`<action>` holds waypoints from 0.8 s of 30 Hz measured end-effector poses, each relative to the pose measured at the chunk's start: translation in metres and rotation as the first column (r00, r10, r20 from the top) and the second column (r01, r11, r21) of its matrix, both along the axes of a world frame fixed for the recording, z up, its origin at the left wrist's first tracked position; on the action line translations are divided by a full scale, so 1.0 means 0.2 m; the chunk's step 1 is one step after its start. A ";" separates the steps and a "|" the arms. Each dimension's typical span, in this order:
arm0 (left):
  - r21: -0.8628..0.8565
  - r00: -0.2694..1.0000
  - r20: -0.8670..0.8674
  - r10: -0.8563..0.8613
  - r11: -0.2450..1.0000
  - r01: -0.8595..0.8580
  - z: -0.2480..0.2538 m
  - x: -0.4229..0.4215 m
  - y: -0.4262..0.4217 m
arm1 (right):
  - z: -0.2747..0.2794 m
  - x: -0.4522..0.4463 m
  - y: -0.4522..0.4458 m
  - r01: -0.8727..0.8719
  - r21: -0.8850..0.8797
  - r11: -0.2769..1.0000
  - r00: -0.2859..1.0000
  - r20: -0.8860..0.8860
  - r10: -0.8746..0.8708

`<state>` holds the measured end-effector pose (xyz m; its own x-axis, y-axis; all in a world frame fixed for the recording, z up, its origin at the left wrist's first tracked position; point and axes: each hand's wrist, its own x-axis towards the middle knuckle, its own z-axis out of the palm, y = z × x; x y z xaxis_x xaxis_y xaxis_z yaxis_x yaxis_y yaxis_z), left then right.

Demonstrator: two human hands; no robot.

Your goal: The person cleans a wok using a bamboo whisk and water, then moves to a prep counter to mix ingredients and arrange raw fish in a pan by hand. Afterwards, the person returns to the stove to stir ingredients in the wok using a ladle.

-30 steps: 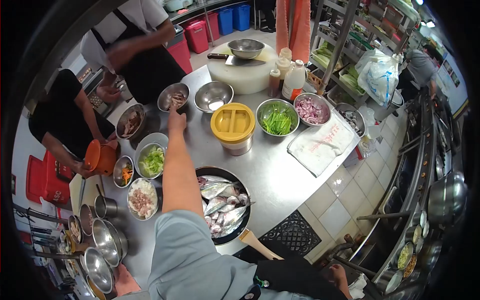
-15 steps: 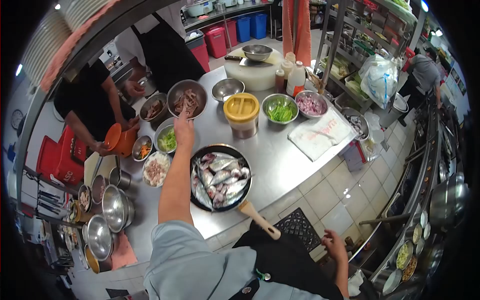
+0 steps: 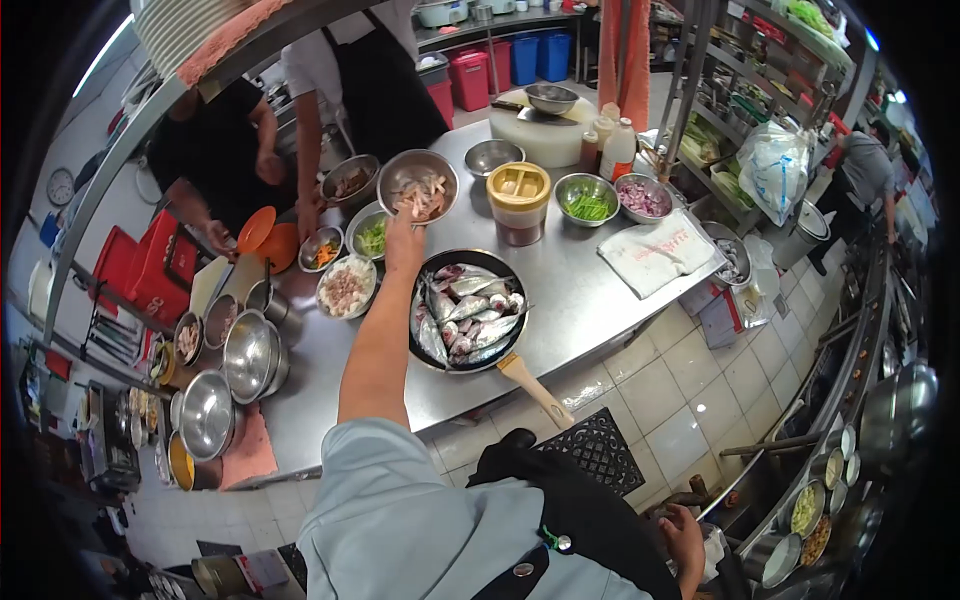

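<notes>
My left hand (image 3: pixel 405 240) reaches across the steel table to a metal bowl (image 3: pixel 450 205) of pale pinkish meat strips (image 3: pixel 428 192). Its fingers close over the bowl's near rim. Just in front of that bowl, a black frying pan (image 3: pixel 415 330) holds several whole silvery fish (image 3: pixel 470 310); its wooden handle (image 3: pixel 535 388) sticks out past the table edge. Low at my right side hangs my right hand (image 3: pixel 683 540), fingers loosely curled and apart, holding nothing visible. A white cloth lies close by it.
Bowls of rice-like food (image 3: pixel 346 287), greens (image 3: pixel 588 203) and chopped onion (image 3: pixel 645 200) surround a yellow-lidded tub (image 3: pixel 518 190). A knife (image 3: pixel 535 113) lies on a round board. Two people stand across the table, one by an orange container (image 3: pixel 280 247). A folded towel (image 3: pixel 655 252) sits right.
My view has shifted, so the table appears higher and further right. The meat in the bowl looks lighter and lies differently. My right hand has dropped lower, its fingers more curled.
</notes>
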<state>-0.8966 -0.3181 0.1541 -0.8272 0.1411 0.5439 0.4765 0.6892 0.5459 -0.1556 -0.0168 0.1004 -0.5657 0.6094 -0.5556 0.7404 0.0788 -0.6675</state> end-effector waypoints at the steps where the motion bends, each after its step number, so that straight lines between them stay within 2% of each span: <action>1: -0.006 0.997 -0.081 -0.009 1.000 0.009 -0.02 -0.03 0.01 | -0.02 0.01 -0.01 0.042 -0.002 0.999 0.999 -0.001 -0.042; 4: 0.014 0.999 -0.049 0.023 1.000 -0.022 -0.08 -0.12 0.06 | 0.05 -0.07 -0.11 0.142 0.007 0.990 0.990 0.002 -0.142; 5: 0.013 0.994 -0.110 -0.011 1.000 0.012 -0.15 -0.19 0.05 | 0.07 -0.09 -0.13 0.164 0.007 0.986 0.986 0.007 -0.164; 8: 0.050 0.998 -0.053 0.017 0.999 -0.015 -0.17 -0.28 0.09 | -0.09 -0.07 -0.13 0.077 0.004 0.997 0.997 0.022 -0.077; 9: 0.029 1.000 0.008 0.019 0.999 -0.019 -0.15 -0.32 0.10 | -0.11 -0.08 -0.14 0.080 -0.009 0.997 0.996 0.051 -0.080; 11: -0.016 0.991 0.130 0.031 0.999 -0.029 -0.10 -0.44 0.11 | -0.18 -0.12 -0.14 0.069 -0.012 0.998 0.997 -0.015 -0.069; 12: -0.044 0.989 0.144 0.045 0.998 -0.039 -0.10 -0.50 0.11 | -0.18 -0.17 -0.15 0.060 -0.015 0.998 0.997 -0.045 -0.061; 14: -0.099 0.983 0.168 0.072 0.994 -0.056 -0.09 -0.63 0.12 | -0.07 -0.31 -0.16 0.061 -0.008 0.998 0.998 0.013 -0.060; 15: -0.093 0.978 0.190 0.081 0.994 -0.064 -0.10 -0.66 0.13 | 0.01 -0.37 -0.18 0.062 -0.004 0.998 0.997 0.042 -0.062; 18: -0.063 0.971 0.215 0.109 0.993 -0.097 -0.12 -0.76 0.17 | 0.10 -0.48 -0.22 0.127 0.010 0.992 0.992 -0.023 -0.127; 20: -0.033 0.974 0.189 0.126 0.992 -0.122 -0.14 -0.81 0.20 | 0.12 -0.48 -0.23 0.099 0.028 0.995 0.994 0.037 -0.100; 21: -0.043 0.950 0.267 0.161 0.987 -0.155 -0.07 -0.77 0.22 | 0.12 -0.47 -0.23 0.085 0.036 0.996 0.994 0.071 -0.087; 24: -0.035 0.965 0.261 0.007 0.999 0.002 0.04 -0.58 0.23 | 0.06 -0.28 -0.23 0.173 0.052 0.983 0.984 0.019 -0.174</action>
<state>-1.0123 -0.2722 0.1616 -0.9403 0.1534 0.3037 0.3185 0.7109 0.6270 -0.2119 -0.0624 0.1118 -0.4361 0.7247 -0.5335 0.7608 -0.0197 -0.6487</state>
